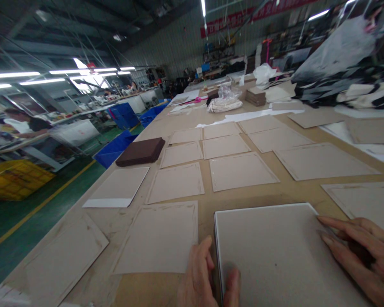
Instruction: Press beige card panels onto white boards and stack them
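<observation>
Left-hand grip point(200, 273): blurred; wrist cut off by the lower edge.
Right-hand grip point(366, 251): wrist lies beyond the right edge.
Front board point(269, 247): near end cropped below; right margin partly covered by the right-hand grip.
Right-side board point(368, 200): cropped at right.
Red banner point(259, 15): lettering too blurred to read.
Yellow crate point(19, 181): left end cropped.
Person at far left point(40, 124): hands too small to resolve.

Bright tube lights point(13, 75) above a green floor point(9, 217), ribbed wall point(179, 47) beyond a long brown table point(206, 215)
</observation>
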`<state>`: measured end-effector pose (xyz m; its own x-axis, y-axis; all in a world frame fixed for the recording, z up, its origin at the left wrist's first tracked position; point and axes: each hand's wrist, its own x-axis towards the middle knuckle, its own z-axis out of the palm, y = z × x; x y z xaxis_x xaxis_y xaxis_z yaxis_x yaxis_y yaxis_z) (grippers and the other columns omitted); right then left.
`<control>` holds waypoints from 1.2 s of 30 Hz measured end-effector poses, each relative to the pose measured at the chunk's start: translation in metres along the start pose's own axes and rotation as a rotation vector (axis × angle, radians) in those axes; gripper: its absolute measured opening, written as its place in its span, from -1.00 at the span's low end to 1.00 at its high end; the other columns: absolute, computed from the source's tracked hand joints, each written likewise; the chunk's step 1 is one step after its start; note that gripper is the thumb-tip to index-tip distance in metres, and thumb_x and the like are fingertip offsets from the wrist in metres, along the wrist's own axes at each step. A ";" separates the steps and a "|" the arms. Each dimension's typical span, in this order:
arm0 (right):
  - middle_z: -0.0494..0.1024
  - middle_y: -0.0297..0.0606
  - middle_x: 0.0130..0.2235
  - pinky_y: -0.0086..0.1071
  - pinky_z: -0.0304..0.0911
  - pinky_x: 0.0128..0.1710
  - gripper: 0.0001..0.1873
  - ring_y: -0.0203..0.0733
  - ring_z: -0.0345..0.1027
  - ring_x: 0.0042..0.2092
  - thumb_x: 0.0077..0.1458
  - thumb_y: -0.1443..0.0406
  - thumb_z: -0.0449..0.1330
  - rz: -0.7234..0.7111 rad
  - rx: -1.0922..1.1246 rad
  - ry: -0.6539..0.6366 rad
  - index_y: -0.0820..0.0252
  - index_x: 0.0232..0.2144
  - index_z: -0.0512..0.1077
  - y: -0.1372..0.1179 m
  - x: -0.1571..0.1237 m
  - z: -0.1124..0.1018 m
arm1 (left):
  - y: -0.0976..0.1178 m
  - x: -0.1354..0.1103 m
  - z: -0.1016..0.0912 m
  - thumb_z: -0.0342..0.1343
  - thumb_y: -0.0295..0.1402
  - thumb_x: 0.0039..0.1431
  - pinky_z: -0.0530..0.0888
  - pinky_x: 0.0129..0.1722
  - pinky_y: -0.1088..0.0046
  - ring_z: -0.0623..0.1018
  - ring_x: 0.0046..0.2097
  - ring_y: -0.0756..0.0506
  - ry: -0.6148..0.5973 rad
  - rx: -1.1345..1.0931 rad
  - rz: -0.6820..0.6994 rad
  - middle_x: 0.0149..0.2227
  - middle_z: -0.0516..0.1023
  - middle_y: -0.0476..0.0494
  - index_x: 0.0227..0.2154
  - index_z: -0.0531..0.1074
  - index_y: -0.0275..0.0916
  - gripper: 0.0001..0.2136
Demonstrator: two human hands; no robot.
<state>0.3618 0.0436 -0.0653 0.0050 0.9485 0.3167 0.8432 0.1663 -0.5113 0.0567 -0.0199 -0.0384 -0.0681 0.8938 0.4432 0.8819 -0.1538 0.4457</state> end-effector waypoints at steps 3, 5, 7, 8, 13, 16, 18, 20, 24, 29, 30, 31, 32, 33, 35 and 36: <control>0.37 -0.18 -0.19 -0.23 0.30 -0.29 -0.65 -0.06 0.37 -0.23 0.17 0.13 0.01 -0.145 -0.128 0.013 -0.06 -0.01 0.35 -0.009 0.003 -0.008 | 0.000 0.013 -0.009 0.07 -0.33 0.13 0.53 -0.24 0.34 0.51 -0.16 -0.13 -0.020 0.129 0.216 -0.14 0.44 -0.26 0.07 0.26 -0.21 -0.58; 0.35 -0.19 -0.13 -0.28 0.30 -0.26 -0.58 -0.11 0.34 -0.20 0.20 0.27 -0.05 -0.337 -0.158 -0.086 -0.10 0.09 0.29 -0.026 0.007 -0.016 | 0.000 0.023 -0.011 0.03 -0.39 0.17 0.49 -0.09 0.33 0.47 -0.04 -0.12 -0.087 0.168 0.528 -0.03 0.46 -0.16 -0.02 0.37 -0.10 -0.69; 0.37 -0.24 -0.14 -0.29 0.28 -0.21 -0.50 -0.14 0.29 -0.17 0.19 0.41 -0.07 -0.567 -0.147 -0.284 -0.14 0.11 0.27 -0.051 0.012 -0.025 | 0.002 0.029 -0.009 -0.01 -0.42 0.19 0.46 -0.04 0.45 0.47 -0.02 -0.06 -0.144 0.168 0.769 -0.03 0.50 -0.04 -0.07 0.42 -0.12 -0.73; 0.39 -0.27 -0.18 -0.28 0.27 -0.20 -0.52 -0.14 0.28 -0.19 0.18 0.42 -0.02 -0.652 -0.127 -0.423 -0.13 0.09 0.28 -0.066 0.014 -0.029 | 0.004 0.030 -0.006 -0.02 -0.40 0.20 0.46 -0.04 0.49 0.48 -0.03 -0.04 -0.160 0.173 0.828 -0.03 0.51 -0.03 -0.07 0.42 -0.15 -0.74; 0.40 -0.24 -0.22 -0.22 0.22 -0.14 -0.77 -0.11 0.22 -0.19 0.12 0.39 0.09 -0.659 -0.033 -0.580 0.09 -0.17 0.43 -0.112 0.012 -0.040 | 0.014 0.019 0.007 -0.03 -0.02 0.14 0.54 -0.20 0.29 0.52 -0.09 -0.20 -0.115 0.321 0.756 -0.08 0.54 -0.19 0.03 0.37 -0.20 -0.52; 0.39 -0.21 -0.13 -0.17 0.23 -0.13 -0.66 -0.07 0.23 -0.14 0.19 0.27 0.08 -0.636 -0.118 -0.463 0.02 0.02 0.35 -0.097 0.007 -0.044 | 0.011 0.017 0.006 -0.01 0.02 0.11 0.54 -0.20 0.31 0.51 -0.07 -0.20 -0.101 0.346 0.808 -0.07 0.54 -0.16 -0.01 0.40 -0.17 -0.52; 0.38 -0.19 -0.08 -0.15 0.24 -0.09 -0.60 -0.05 0.24 -0.09 0.21 0.24 0.06 -0.606 -0.207 -0.365 -0.01 0.11 0.29 -0.075 0.004 -0.048 | 0.005 0.019 0.003 0.02 0.04 0.08 0.54 -0.18 0.34 0.50 -0.04 -0.18 -0.122 0.327 0.836 -0.04 0.52 -0.13 -0.02 0.41 -0.15 -0.51; 0.38 -0.17 -0.06 -0.15 0.24 -0.05 -0.62 -0.05 0.24 -0.06 0.23 0.22 0.04 -0.549 -0.258 -0.307 0.02 0.09 0.32 -0.051 0.006 -0.052 | 0.000 0.022 0.001 0.05 0.05 0.06 0.54 -0.18 0.34 0.50 -0.04 -0.18 -0.137 0.306 0.819 -0.03 0.51 -0.14 -0.01 0.40 -0.13 -0.50; 0.43 -0.14 -0.11 -0.18 0.25 -0.06 -0.65 -0.09 0.31 -0.09 0.27 0.18 -0.07 -0.305 -0.165 -0.255 0.16 -0.07 0.43 -0.023 0.025 -0.055 | -0.002 0.021 0.003 0.10 0.04 0.02 0.55 -0.22 0.29 0.50 -0.06 -0.20 -0.131 0.228 0.781 -0.07 0.50 -0.19 -0.01 0.40 -0.13 -0.48; 0.50 -0.18 -0.09 -0.22 0.28 -0.09 -0.57 -0.08 0.38 -0.09 0.25 0.09 -0.06 -0.015 0.103 -0.324 0.16 0.01 0.38 -0.023 0.058 -0.038 | 0.001 0.012 0.009 0.19 0.01 -0.06 0.51 -0.16 0.21 0.47 -0.04 -0.22 -0.117 0.132 0.620 -0.05 0.46 -0.18 -0.04 0.40 -0.08 -0.49; 0.50 -0.18 -0.07 -0.20 0.26 -0.06 -0.58 -0.07 0.37 -0.07 0.23 0.10 -0.04 -0.028 0.111 -0.326 0.16 -0.03 0.41 -0.024 0.062 -0.034 | 0.001 0.012 0.010 0.19 0.01 -0.06 0.51 -0.16 0.21 0.46 -0.04 -0.22 -0.118 0.112 0.608 -0.05 0.46 -0.17 -0.04 0.40 -0.07 -0.49; 0.49 -0.18 -0.07 -0.19 0.24 -0.03 -0.60 -0.06 0.36 -0.06 0.22 0.11 -0.03 -0.049 0.110 -0.324 0.17 -0.08 0.45 -0.025 0.064 -0.031 | 0.000 0.012 0.010 0.19 0.01 -0.06 0.50 -0.16 0.22 0.47 -0.05 -0.21 -0.122 0.092 0.606 -0.05 0.46 -0.16 -0.04 0.40 -0.07 -0.49; 0.49 -0.18 -0.08 -0.19 0.23 -0.03 -0.62 -0.06 0.36 -0.06 0.21 0.12 -0.03 -0.061 0.106 -0.313 0.17 -0.12 0.47 -0.026 0.066 -0.029 | -0.002 0.012 0.011 0.19 0.00 -0.05 0.50 -0.16 0.24 0.47 -0.05 -0.20 -0.131 0.071 0.616 -0.05 0.46 -0.15 -0.03 0.39 -0.06 -0.49; 0.50 -0.17 -0.10 -0.21 0.23 -0.06 -0.62 -0.07 0.37 -0.09 0.21 0.12 -0.03 -0.066 0.105 -0.297 0.17 -0.15 0.48 -0.026 0.067 -0.029 | -0.003 0.013 0.011 0.18 0.00 -0.05 0.50 -0.16 0.26 0.47 -0.05 -0.19 -0.144 0.053 0.626 -0.05 0.46 -0.15 -0.02 0.39 -0.05 -0.49; 0.50 -0.19 -0.19 -0.25 0.27 -0.15 -0.63 -0.12 0.39 -0.18 0.20 0.11 -0.01 -0.065 0.114 -0.257 0.17 -0.17 0.49 -0.026 0.066 -0.033 | -0.005 0.016 0.010 0.18 0.00 -0.05 0.50 -0.15 0.27 0.46 -0.05 -0.19 -0.161 0.029 0.616 -0.04 0.45 -0.14 -0.01 0.38 -0.04 -0.48; 0.50 -0.22 -0.25 -0.27 0.28 -0.21 -0.64 -0.14 0.39 -0.24 0.17 0.10 0.02 -0.053 0.131 -0.232 0.16 -0.19 0.48 -0.026 0.065 -0.037 | -0.005 0.017 0.010 0.18 0.00 -0.05 0.50 -0.15 0.27 0.46 -0.04 -0.19 -0.168 0.023 0.610 -0.04 0.45 -0.14 0.00 0.38 -0.04 -0.48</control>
<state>0.3602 0.0906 -0.0021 -0.1736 0.9713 0.1624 0.7621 0.2369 -0.6025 0.0557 0.0000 -0.0411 0.5224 0.7024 0.4834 0.7489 -0.6490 0.1336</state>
